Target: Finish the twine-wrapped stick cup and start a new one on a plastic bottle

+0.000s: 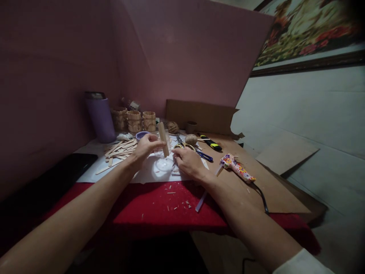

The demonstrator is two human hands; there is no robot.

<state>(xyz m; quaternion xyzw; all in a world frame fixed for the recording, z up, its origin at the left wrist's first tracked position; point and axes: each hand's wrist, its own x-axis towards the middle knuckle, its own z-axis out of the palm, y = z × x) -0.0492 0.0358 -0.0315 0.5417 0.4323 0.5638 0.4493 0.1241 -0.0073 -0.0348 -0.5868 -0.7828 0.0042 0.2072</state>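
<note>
My left hand [149,145] is closed around a clear plastic cup [168,141], which it holds tilted above the white paper. Flat wooden craft sticks [163,139] stand side by side along the cup's wall. Close to the cup's right side, my right hand [186,160] has its fingers curled together; what they hold, if anything, is hidden. Just behind that hand show the yellow-and-black handles of scissors [179,145]. Blue-handled cutter [204,156] lies to its right. A loose pile of craft sticks [121,150] spreads left of my left hand.
A floral hot glue gun [236,167] with a black cord rests on cardboard [270,190] at right. Behind are a purple tumbler [99,118], carved-looking wooden cups [134,121], twine balls [191,139] and a yellow-black knife [211,142]. Wood scraps litter the red cloth [159,213].
</note>
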